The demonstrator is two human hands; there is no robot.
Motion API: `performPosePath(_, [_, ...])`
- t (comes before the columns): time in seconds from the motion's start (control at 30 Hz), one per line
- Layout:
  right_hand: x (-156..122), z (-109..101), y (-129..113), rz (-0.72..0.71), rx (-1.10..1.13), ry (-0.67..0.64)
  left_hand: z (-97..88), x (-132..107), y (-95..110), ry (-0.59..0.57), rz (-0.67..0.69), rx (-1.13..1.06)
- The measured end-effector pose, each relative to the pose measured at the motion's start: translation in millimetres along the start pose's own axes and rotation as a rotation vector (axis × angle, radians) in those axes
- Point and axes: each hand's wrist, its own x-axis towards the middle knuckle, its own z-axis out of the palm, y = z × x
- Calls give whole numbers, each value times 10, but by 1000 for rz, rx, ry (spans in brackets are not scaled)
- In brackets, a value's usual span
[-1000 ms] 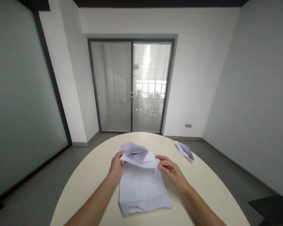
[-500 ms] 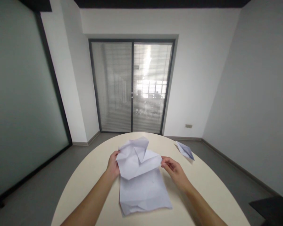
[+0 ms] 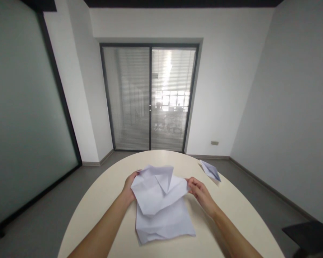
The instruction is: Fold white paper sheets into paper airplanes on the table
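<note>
A creased white sheet of paper, partly folded with a pointed flap near its middle, is held up between my two hands. My left hand grips its left edge, the fingertips partly hidden behind the paper. At the right corner my right hand pinches the sheet between thumb and fingers. Beneath it, more white paper lies on the table with a crumpled near edge. Whether that lower paper is one sheet or a stack, I cannot tell.
A folded paper piece lies near the right far edge of the round cream table. A dark flat object, perhaps part of a chair, stands at the lower right. Beyond the table is a glass door with blinds.
The held sheet has tilted and opened out, its lower edge coming nearer to me and its upper flap folding down. My right hand has shifted slightly right with its corner.
</note>
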Motion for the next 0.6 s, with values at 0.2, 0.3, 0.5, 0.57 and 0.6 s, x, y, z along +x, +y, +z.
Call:
performPosePath(0.2, [-24,110,41,-165,-385,-33,47,-85,-106,-83,-45,20])
performPosePath(0.3, [-68,205,-11,-232,-549,-106,69,-113,-130,-121,-85,20])
performPosePath(0.5, [-73,235,1,-221,-753,45,120,-168,-126,-213,-114,56])
performPosePath(0.57, [-52,202,38,-188,-750,86,126,-172,-134,-221,-34,64])
performPosePath(0.6, [-42,189,51,-173,-723,89,125,-169,-138,-220,17,67])
